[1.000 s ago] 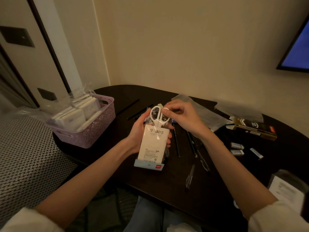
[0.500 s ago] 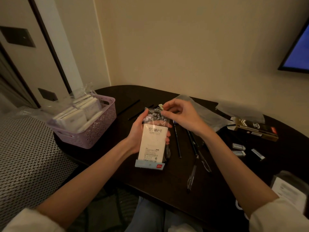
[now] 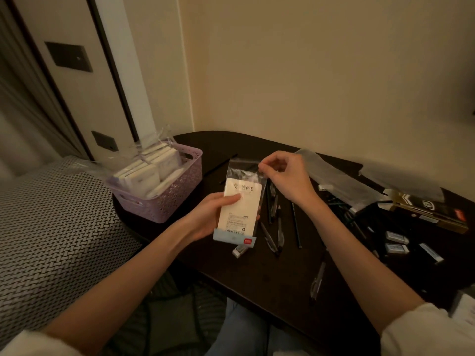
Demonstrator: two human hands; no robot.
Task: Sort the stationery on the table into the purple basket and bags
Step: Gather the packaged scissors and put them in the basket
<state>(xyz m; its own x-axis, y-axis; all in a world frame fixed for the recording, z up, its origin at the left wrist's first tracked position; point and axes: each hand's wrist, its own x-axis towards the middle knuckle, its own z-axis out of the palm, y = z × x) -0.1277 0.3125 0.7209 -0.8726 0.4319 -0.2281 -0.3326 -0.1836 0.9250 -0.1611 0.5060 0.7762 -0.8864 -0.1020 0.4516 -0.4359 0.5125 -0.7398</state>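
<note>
Nearest, at 6 o'clock, blue-jeaned knees (image 3: 239,330) below the edge of a dark oval table (image 3: 277,283), with a woven-pattern surface (image 3: 51,240) at 8 o'clock. Two bare forearms with white sleeves enter from the lower corners. One clear-barrelled pen (image 3: 317,278) lies alone near the table's front edge at 5 o'clock. A small white eraser (image 3: 239,251) lies on the table just below the held package. Left hand (image 3: 210,217), centre of view: fingers curled behind and thumb laid across the front of a cream card package (image 3: 239,209) with a pale blue bottom strip and red tag, held upright above the table inside a clear plastic bag (image 3: 244,170). Right hand (image 3: 282,176), just at 1 o'clock of the package: thumb and forefinger pinching the bag's top right corner, the other fingers loosely curled. On the table beside and behind the package, toward 3 o'clock, a loose cluster of dark pens and pencils (image 3: 275,222). Further toward 3 o'clock, three small white erasers (image 3: 397,242) lying apart from one another, and a dark box with gold markings (image 3: 426,209). Beyond these, two empty clear bags (image 3: 334,176) lying flat near the wall. At 10 o'clock, on the table's left end, the purple basket (image 3: 174,201), holding upright white packets in clear wrapping. One thin dark stick (image 3: 223,163) lies between basket and held bag. Farthest, a cream wall (image 3: 308,73).
</note>
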